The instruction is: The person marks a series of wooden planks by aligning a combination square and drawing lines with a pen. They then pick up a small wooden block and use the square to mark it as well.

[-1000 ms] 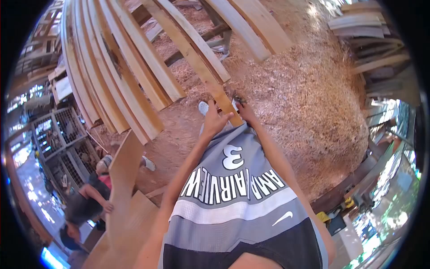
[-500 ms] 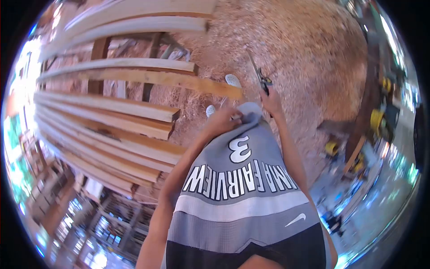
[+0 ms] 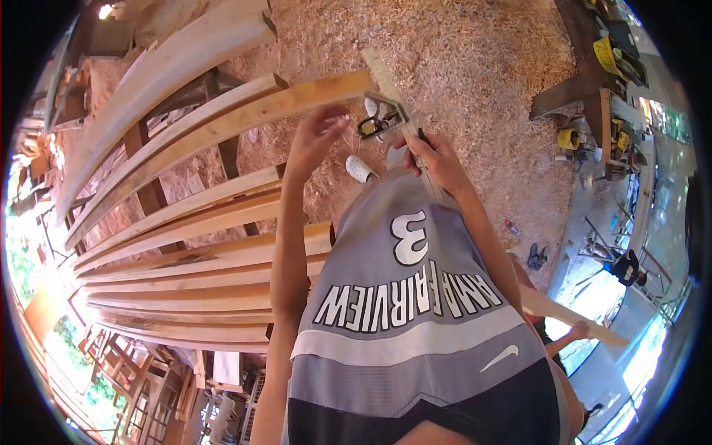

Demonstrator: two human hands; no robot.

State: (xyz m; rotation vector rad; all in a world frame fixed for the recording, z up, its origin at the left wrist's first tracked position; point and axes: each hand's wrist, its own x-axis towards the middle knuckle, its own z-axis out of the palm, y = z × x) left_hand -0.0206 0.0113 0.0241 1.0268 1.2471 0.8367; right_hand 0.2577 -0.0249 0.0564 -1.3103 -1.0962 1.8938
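Observation:
My right hand (image 3: 439, 162) is closed around the long blade of a combination square (image 3: 381, 120). The square's head, with a yellowish vial, sits ahead of my fingers, and a black piece of some kind sticks up by my thumb. My left hand (image 3: 320, 135) is raised with its fingers apart and nothing in them. It overlaps the near side of a long wooden board (image 3: 259, 113), close to the board's end. The square's head and blade show just beside that end.
More long boards (image 3: 215, 256) lie side by side on supports at the left. Wood shavings (image 3: 475, 81) cover the ground. At the lower right, another person's hand (image 3: 582, 331) holds a board (image 3: 545, 305). A yellow basket (image 3: 608, 55) stands at the upper right.
My left hand has let go of the shirt hem and moved forward to the board. My right hand has brought the square left, near the board's end. The view has turned.

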